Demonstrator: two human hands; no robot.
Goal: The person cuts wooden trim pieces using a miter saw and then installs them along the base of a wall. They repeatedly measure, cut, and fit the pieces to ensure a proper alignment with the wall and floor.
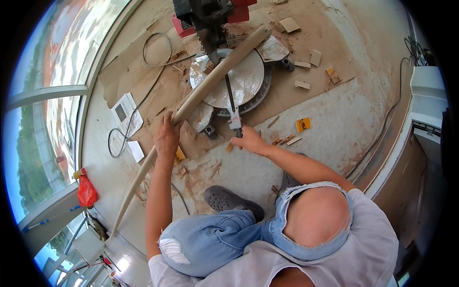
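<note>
My left hand [167, 137] is closed around a long, light wooden trim strip [217, 76]. The strip lies slantwise over the round metal table [247, 81] of a mitre saw and runs back past my left forearm to the lower left. The saw's dark and red head [203, 19] stands raised above the strip, its blade partly hidden. My right hand [251, 141] is wrapped around the mitre saw's table handle [235, 122], which sticks out from the front of the round table toward me.
Wood offcuts [315, 58] and sawdust are scattered over the cardboard sheet [330, 88] under the saw. A black cable [153, 86] loops at the left, by a white paper [127, 114]. Windows [52, 52] line the left; a red bag [86, 190] hangs there. My shoes [232, 201] are close by.
</note>
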